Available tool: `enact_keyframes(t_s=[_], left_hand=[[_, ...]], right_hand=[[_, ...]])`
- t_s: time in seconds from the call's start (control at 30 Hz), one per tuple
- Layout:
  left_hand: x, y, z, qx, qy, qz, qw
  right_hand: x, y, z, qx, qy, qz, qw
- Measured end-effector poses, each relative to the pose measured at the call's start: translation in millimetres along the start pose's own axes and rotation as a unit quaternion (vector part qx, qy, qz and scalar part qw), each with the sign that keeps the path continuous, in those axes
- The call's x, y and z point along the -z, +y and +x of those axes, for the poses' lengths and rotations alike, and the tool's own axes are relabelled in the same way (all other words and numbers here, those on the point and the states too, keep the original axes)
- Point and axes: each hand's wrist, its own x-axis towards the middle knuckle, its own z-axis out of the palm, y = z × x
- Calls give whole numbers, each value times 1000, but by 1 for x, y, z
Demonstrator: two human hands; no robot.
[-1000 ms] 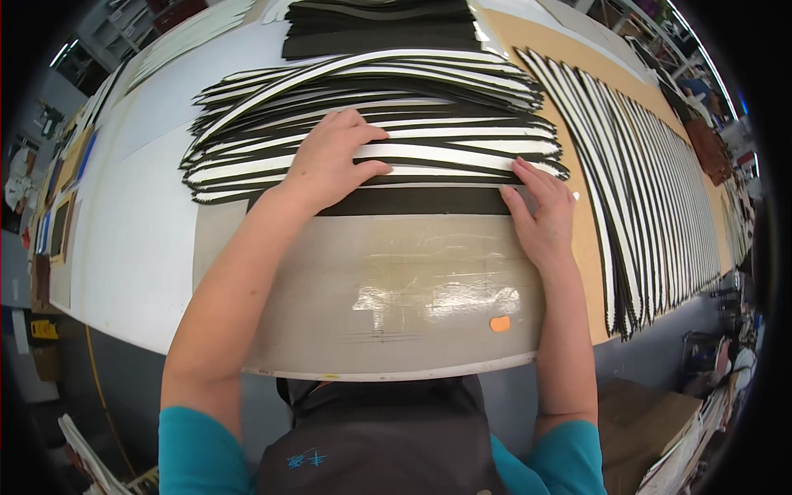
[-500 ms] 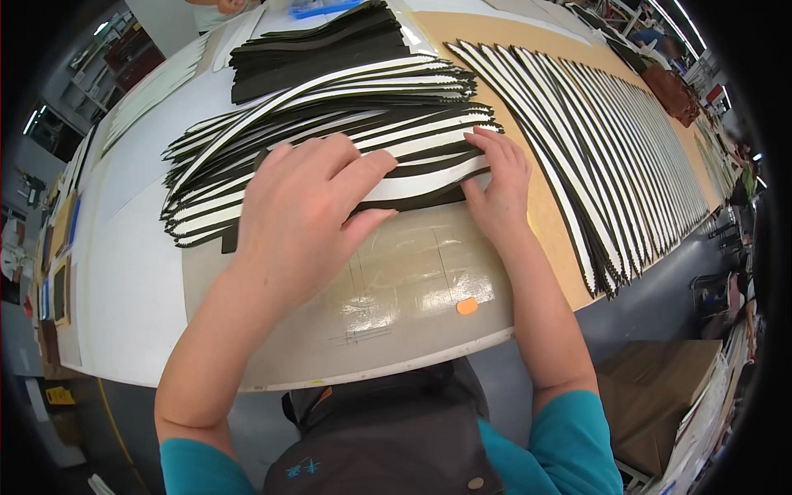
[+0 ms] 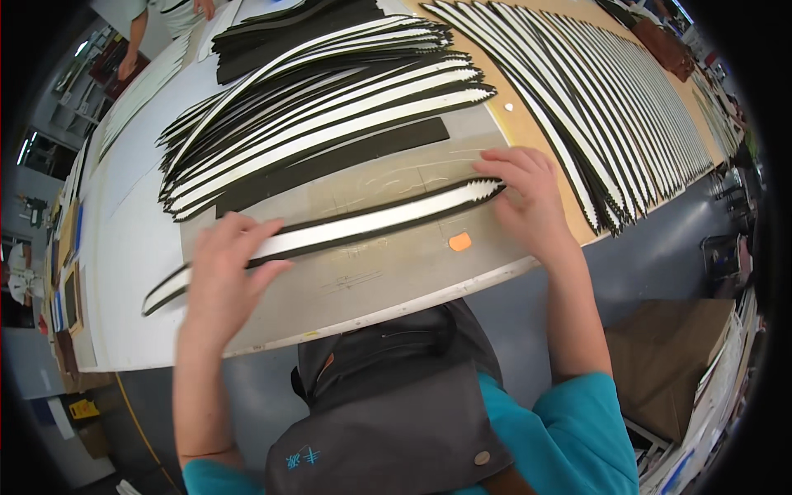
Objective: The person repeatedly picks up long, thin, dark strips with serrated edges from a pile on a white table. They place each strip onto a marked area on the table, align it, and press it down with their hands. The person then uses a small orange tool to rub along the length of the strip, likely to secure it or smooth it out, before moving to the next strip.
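Note:
One long black strip with a white band (image 3: pixel 355 226) along its middle spans between my two hands, over the near part of the table. My left hand (image 3: pixel 224 276) is closed on it toward its left end, which pokes out past my fingers. At the other end, where the white narrows to a serrated tip, my right hand (image 3: pixel 528 194) pinches it between thumb and fingers. Just beyond lies a plain black strip (image 3: pixel 334 163), flat on the table. Farther back, a pile of black-and-white strips (image 3: pixel 330 115) lies fanned on the table.
At right, many similar strips (image 3: pixel 610 107) overlap in a row on brown board. Dark strips (image 3: pixel 289 37) are stacked at the back. A translucent mat (image 3: pixel 330 305) covers the near table, with an orange piece (image 3: pixel 459 242) on it. Another person's arm (image 3: pixel 134 41) shows at far left.
Both hands have drawn a strip from the pile toward me, and it now stretches between them. The plain black strip is uncovered. My left hand has moved left and nearer, my right hand slightly right.

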Motion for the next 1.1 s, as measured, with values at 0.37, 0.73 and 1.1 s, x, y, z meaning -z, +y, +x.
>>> enact_keyframes(t_s=[0.37, 0.73, 1.1], left_hand=[[-79, -3, 4, 17, 35, -170, 985], [-74, -3, 12, 48, 8, -234, 971], [-66, -4, 16, 43, -32, -235, 971]], right_hand=[[9, 9, -54, -54, -14, -122, 991], [6, 7, -47, -90, -64, -149, 983], [8, 6, -46, -122, -82, -118, 982]])
